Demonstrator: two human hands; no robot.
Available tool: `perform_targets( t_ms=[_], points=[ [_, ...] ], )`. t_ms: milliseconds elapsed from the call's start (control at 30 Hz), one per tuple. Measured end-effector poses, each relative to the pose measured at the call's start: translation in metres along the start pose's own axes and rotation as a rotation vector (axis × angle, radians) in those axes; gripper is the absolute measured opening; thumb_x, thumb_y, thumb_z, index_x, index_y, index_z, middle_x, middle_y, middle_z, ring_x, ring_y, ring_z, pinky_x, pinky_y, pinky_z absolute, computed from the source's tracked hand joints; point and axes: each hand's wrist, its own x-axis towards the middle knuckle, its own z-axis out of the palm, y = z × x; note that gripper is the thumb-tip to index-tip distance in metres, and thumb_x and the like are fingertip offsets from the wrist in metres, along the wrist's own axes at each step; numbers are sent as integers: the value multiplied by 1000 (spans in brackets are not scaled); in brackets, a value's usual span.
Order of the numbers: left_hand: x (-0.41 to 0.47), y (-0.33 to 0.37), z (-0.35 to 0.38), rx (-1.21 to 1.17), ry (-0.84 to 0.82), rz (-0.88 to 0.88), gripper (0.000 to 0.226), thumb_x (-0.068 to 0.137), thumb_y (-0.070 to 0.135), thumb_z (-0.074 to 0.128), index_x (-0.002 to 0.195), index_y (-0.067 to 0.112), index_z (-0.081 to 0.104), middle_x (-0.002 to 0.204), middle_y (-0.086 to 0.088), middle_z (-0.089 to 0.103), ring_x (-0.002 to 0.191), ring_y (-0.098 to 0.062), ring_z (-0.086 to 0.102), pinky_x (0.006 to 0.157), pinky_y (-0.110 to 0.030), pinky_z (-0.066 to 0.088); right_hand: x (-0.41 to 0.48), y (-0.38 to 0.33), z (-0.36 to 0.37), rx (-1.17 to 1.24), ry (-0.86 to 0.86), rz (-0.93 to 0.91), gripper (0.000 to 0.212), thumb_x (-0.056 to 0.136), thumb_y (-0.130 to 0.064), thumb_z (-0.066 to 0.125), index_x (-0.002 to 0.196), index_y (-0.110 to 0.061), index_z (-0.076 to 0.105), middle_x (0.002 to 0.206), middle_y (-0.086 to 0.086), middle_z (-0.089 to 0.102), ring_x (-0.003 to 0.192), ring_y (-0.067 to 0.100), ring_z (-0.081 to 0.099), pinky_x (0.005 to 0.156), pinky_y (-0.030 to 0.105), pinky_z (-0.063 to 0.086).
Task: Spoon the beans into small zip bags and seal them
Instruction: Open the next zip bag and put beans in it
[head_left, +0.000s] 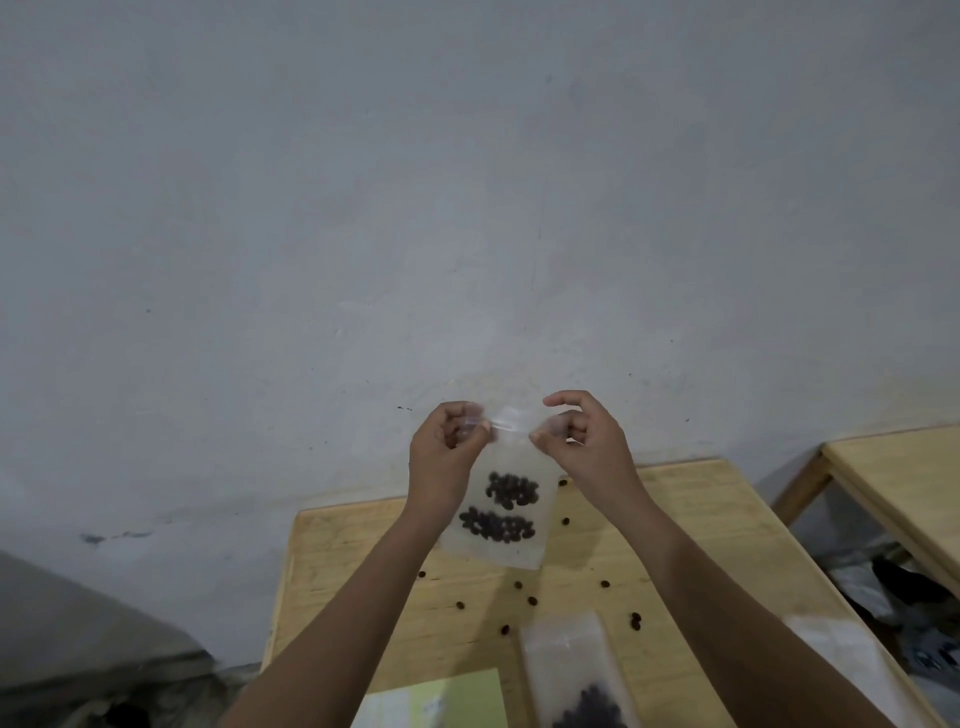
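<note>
Nearest the camera, a pale green sheet (441, 696) and a second bag (571, 654) with dark beans in its lower end lie flat on the desk (675, 519). Past them, loose beans (532, 601) are scattered over the wood. Above these, both forearms reach forward and up, holding the bag (506, 545) clear of the desk, in front of the grey wall (467, 208). It hangs with its long axis roughly upright. Its beans (511, 491) have settled low in two dark clusters, well below the mouth. The zip strip (511, 423) runs crosswise at the top, from one hand to the other. The left hand (447, 441) has its fingers curled and pinches the strip's left end. The right hand (587, 436) pinches the right end between thumb and a finger, the rest loosely curled above. Neither hand is nearer, as each sits on its own end of the strip with the unpinched middle between them. So sealing likely means running a pinch sideways along the strip towards the other hand. Whether any part of the strip is already pressed closed is too blurred to tell.
</note>
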Motion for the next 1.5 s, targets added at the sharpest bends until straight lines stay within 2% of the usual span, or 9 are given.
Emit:
perform_targets(
  t_ms=[100,167,333,433,567,900,1167,1300,1500],
  points=[
    [-6,1,0,-23,-64,-4,13,85,1,64,95,10,62,85,-12,65,77,-18,67,75,-28,54,-2,-1,3,-15,-12,83,29,76,-20,74,98,-30,59,89,-2,64,83,10,59,71,22,47],
    [-9,0,0,-12,-124,-4,12,85,1,64,95,6,60,86,-20,66,78,-22,69,80,-36,55,-3,-3,4,-56,15,99,25,76,-16,73,94,-28,59,94,-3,61,82,4,56,68,19,42],
    [-13,-2,-2,83,-206,-10,23,74,19,76,92,15,62,95,-11,69,90,-25,68,87,-46,53,-10,-5,0,-32,-10,80,23,77,-16,73,93,-25,59,81,-7,57,69,5,59,62,19,42],
    [-14,-2,1,95,-207,-7,23,75,15,77,92,15,62,95,-9,70,91,-25,69,87,-47,53,-11,-4,-2,-34,-32,87,24,77,-19,74,95,-25,60,81,-5,59,72,10,60,63,20,44],
    [-13,4,1,89,-212,12,20,77,5,74,90,13,61,90,-7,69,83,-24,70,84,-42,55,-12,-5,-8,99,-96,137,23,76,-11,75,95,-19,63,88,2,68,77,12,66,71,23,55],
    [-13,9,-9,-26,-417,-87,19,90,0,56,107,5,64,92,-2,74,86,-14,70,74,-20,55,-17,1,-25,224,-66,161,13,76,-4,73,84,-4,62,78,12,69,71,14,70,65,20,55],
    [-21,3,-4,-78,-322,-87,26,89,-1,55,114,6,59,85,4,75,80,-9,70,70,-18,54,-22,10,-25,314,-54,201,8,79,-1,69,84,-4,63,80,11,73,74,17,71,65,21,57],
    [-27,-8,3,-85,-260,-69,27,92,3,53,118,8,59,93,-4,74,90,-17,70,74,-23,55,-26,16,-25,334,1,211,12,80,-2,68,91,-2,63,86,13,73,76,17,71,66,19,56],
    [-35,-20,15,-26,-167,-59,27,93,1,51,119,5,59,86,-12,69,76,-11,67,71,-21,54,-35,25,-29,379,-16,215,23,86,-5,62,107,-13,61,89,8,74,83,17,72,70,21,57]
  ],
)
